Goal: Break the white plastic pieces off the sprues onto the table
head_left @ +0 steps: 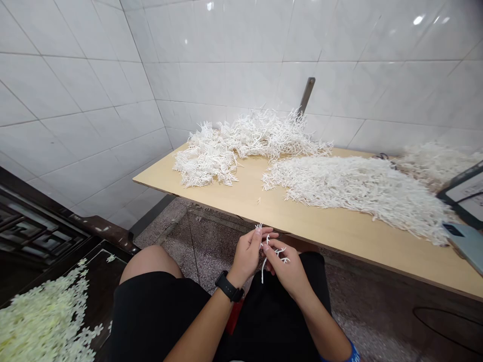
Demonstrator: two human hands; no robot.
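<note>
My left hand (245, 255), with a black watch on its wrist, is closed above my lap. Its thumb and forefinger pinch a little bunch of thin white pieces (258, 227) whose tips stick up. Close beside it, my right hand (289, 274) is closed on a white branched plastic stem (263, 271). The stem's long end hangs down, and its forked ends stand out over the fingers. Both hands nearly touch, so where the pieces meet is partly hidden.
On the wooden table (245, 201) lie a tangled heap of white branched stems (264, 133) and a flatter pile of small white pieces (362, 188). A phone (468, 244) rests at the right. Pale flower petals (49, 317) cover a dark surface at lower left.
</note>
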